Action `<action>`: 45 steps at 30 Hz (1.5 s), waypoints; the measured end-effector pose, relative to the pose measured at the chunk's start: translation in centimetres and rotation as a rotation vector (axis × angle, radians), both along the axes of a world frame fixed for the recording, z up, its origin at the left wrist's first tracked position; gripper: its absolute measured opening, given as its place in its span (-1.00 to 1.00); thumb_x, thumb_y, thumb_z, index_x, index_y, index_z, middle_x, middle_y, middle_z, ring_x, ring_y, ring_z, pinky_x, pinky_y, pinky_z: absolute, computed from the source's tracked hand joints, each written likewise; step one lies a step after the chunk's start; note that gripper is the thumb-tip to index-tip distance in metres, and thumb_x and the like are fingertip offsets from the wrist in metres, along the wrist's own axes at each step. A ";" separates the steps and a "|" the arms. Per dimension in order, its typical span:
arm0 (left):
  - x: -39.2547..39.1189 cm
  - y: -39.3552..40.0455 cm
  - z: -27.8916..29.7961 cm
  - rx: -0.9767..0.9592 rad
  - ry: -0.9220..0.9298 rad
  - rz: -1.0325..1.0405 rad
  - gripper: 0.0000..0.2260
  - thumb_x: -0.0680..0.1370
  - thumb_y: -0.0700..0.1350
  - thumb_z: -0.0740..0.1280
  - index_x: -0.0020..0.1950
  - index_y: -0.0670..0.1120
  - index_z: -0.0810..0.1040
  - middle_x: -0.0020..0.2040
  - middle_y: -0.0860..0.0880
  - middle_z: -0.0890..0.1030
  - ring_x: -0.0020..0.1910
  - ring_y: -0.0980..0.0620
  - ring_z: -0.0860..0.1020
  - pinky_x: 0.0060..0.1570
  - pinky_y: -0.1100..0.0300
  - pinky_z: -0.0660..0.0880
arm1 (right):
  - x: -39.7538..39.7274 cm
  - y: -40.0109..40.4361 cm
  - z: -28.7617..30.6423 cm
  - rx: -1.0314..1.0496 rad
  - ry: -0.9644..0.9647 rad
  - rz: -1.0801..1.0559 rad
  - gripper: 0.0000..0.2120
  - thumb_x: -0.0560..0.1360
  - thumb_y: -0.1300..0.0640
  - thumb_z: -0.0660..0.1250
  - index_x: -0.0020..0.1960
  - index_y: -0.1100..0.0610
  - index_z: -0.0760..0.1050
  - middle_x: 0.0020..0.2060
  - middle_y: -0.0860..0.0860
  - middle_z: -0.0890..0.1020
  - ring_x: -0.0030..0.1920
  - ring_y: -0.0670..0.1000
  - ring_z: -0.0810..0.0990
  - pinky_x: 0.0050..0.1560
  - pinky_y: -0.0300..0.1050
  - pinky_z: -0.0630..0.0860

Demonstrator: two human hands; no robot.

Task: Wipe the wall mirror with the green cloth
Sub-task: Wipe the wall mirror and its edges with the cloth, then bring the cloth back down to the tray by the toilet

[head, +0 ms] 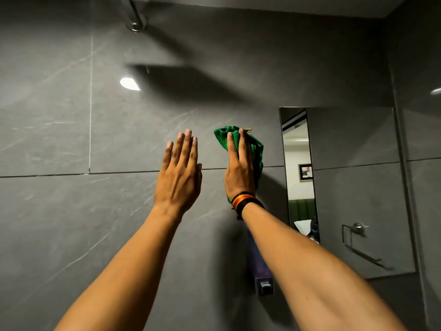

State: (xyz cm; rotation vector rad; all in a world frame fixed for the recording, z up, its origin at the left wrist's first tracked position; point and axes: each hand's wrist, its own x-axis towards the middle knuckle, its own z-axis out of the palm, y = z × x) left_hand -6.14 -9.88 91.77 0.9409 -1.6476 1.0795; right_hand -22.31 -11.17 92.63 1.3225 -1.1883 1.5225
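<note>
My right hand (pixel 239 168) presses the green cloth (pixel 256 151) flat against the grey tiled wall, fingers pointing up, a striped band on its wrist. The cloth bunches above and to the right of the fingers. The wall mirror (pixel 353 187) hangs to the right of the cloth, its left edge a short way off; it reflects tiles, a bright room and a towel holder. My left hand (pixel 181 173) is raised beside the right one, flat with fingers together and empty, near or on the wall.
A chrome shower arm (pixel 134 17) sticks out of the wall at the top, casting a broad shadow. A metal fitting (pixel 263 286) sits on the wall below my right forearm. The side wall (pixel 424 139) meets the mirror at the right.
</note>
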 end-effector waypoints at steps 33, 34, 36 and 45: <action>5.2 4.9 -67.2 1.193 -0.246 0.004 -0.43 0.72 -0.03 -0.04 0.67 -0.25 -0.08 0.69 -0.22 -0.13 0.68 -0.15 -0.17 0.65 -0.07 -0.20 | 9.3 5.6 -68.7 1.161 -0.245 0.098 -0.16 0.37 0.50 0.15 0.60 0.16 0.04 0.62 0.10 0.02 0.62 0.14 -0.05 0.60 0.17 -0.02; 5.5 5.8 -70.3 1.222 -0.239 -0.015 -0.43 0.71 -0.04 -0.03 0.67 -0.25 -0.07 0.69 -0.22 -0.11 0.68 -0.15 -0.16 0.65 -0.06 -0.20 | 9.3 6.5 -71.8 1.204 -0.247 0.091 -0.17 0.38 0.49 0.14 0.60 0.17 0.04 0.62 0.10 0.02 0.62 0.14 -0.05 0.60 0.18 -0.03; 5.8 7.3 -75.7 1.273 -0.221 -0.046 -0.43 0.70 -0.05 -0.03 0.67 -0.26 -0.04 0.69 -0.22 -0.07 0.68 -0.16 -0.12 0.65 -0.06 -0.17 | 9.1 8.2 -77.3 1.272 -0.252 0.083 -0.17 0.37 0.50 0.15 0.60 0.18 0.05 0.61 0.12 0.04 0.61 0.16 -0.04 0.59 0.21 -0.03; 6.9 12.3 -90.3 1.436 -0.262 0.018 -0.43 0.73 -0.02 -0.01 0.67 -0.25 -0.03 0.69 -0.22 -0.05 0.68 -0.15 -0.11 0.65 -0.07 -0.14 | 10.1 13.5 -92.1 1.542 -0.218 0.130 -0.13 0.35 0.53 0.11 0.61 0.18 0.00 0.62 0.11 -0.01 0.62 0.15 -0.10 0.59 0.20 -0.04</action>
